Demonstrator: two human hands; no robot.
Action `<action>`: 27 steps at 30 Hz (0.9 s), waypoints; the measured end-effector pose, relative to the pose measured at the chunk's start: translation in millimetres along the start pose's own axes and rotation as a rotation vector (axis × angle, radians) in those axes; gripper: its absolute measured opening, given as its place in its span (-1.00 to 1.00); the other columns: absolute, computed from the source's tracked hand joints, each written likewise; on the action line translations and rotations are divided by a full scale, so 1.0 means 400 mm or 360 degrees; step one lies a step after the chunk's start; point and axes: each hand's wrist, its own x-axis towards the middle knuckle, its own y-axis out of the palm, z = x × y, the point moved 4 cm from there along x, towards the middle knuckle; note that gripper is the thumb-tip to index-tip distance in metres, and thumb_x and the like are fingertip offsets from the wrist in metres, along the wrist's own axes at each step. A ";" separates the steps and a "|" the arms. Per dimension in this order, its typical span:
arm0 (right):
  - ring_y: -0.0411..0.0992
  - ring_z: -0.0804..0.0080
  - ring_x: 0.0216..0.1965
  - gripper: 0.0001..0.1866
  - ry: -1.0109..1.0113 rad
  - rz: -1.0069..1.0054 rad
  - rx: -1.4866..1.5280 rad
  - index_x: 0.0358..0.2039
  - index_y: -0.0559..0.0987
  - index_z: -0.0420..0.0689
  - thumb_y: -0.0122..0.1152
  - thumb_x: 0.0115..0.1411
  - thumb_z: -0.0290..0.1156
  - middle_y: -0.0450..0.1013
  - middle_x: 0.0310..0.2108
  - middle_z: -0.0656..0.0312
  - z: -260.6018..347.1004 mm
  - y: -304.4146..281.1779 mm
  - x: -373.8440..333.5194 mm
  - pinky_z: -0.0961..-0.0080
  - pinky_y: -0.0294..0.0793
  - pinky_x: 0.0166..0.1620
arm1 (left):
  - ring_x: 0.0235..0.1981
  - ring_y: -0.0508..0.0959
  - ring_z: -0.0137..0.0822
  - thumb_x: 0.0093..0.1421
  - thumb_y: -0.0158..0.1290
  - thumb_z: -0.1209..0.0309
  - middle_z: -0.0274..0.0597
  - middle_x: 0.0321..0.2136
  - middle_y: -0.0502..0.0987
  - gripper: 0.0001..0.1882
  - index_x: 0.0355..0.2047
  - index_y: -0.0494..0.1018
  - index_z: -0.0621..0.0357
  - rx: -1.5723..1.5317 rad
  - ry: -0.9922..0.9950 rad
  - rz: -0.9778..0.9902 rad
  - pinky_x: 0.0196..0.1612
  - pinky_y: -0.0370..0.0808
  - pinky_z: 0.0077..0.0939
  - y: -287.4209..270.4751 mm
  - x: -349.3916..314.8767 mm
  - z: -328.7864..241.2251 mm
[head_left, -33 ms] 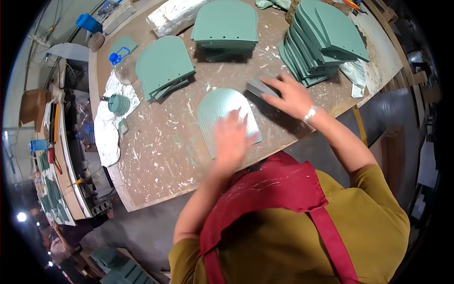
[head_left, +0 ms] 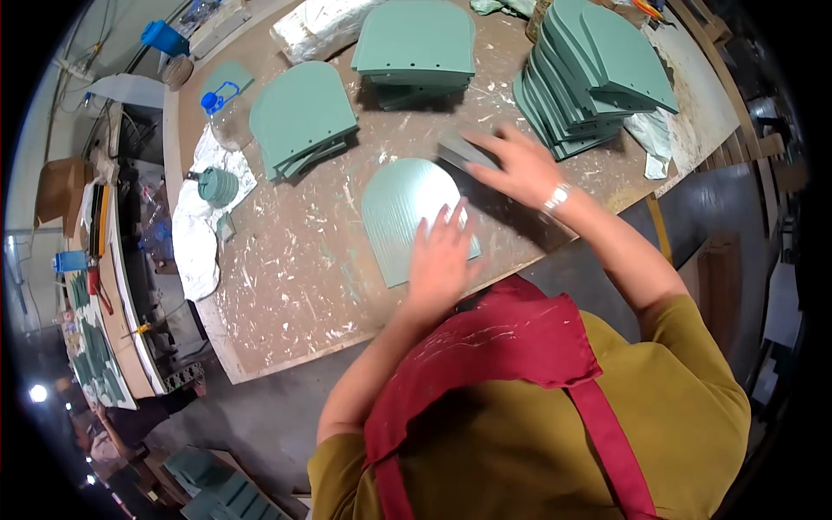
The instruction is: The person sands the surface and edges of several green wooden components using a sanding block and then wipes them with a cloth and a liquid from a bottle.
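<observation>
A pale green arched panel point(head_left: 394, 217) with fine ridges lies flat near the table's front edge, its upper part bright with glare. On its lower right half rests my left hand point(head_left: 442, 264), fingers spread and a little blurred, holding nothing. Just off the panel's upper right side, my right hand point(head_left: 518, 169) grips a grey sanding block point(head_left: 464, 152). That block is smeared by motion and partly covered by the fingers; I cannot tell whether it touches the table.
Stacks of green arched panels stand at the left point(head_left: 303, 113), back middle point(head_left: 414, 39) and right point(head_left: 598, 69). On the left are a clear jug point(head_left: 230, 126) with a blue cap, a white cloth point(head_left: 201, 247) and a green ribbed container point(head_left: 217, 186). A wrapped bundle point(head_left: 316, 30) lies behind.
My left hand has slid right on the panel. My right hand has shifted slightly left and away from me with the sanding block.
</observation>
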 end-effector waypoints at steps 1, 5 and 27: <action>0.40 0.01 -0.11 -0.43 -0.0020 0.0048 0.0033 0.11 0.45 0.13 0.07 0.11 0.08 0.38 -0.18 -0.03 0.024 0.029 0.043 0.20 0.39 -0.06 | 0.26 0.18 -0.07 0.14 0.09 0.10 -0.07 0.24 0.19 -0.32 0.20 0.22 0.15 0.0060 0.0028 -0.0005 0.25 0.08 -0.03 0.013 -0.002 -0.011; 0.42 0.05 -0.17 -0.46 -0.0596 0.0061 -0.0099 0.05 0.48 0.10 0.16 0.05 -0.01 0.35 -0.17 0.01 0.169 0.160 0.137 0.23 0.43 -0.10 | 0.26 0.18 -0.09 0.16 0.06 0.10 -0.08 0.22 0.22 -0.35 0.20 0.23 0.12 0.0248 0.0135 -0.0030 0.26 0.08 -0.03 0.042 -0.004 -0.010; 0.45 0.08 -0.14 -0.53 -0.1769 0.0571 -0.0503 -0.05 0.56 0.17 0.22 -0.03 -0.04 0.38 -0.16 0.03 0.356 0.231 -0.014 0.21 0.49 -0.17 | 0.32 0.04 0.01 0.03 0.11 -0.13 0.05 0.28 0.07 0.00 0.30 -0.02 0.21 -0.0010 -0.0334 -0.0263 0.34 -0.08 -0.01 0.056 -0.020 -0.007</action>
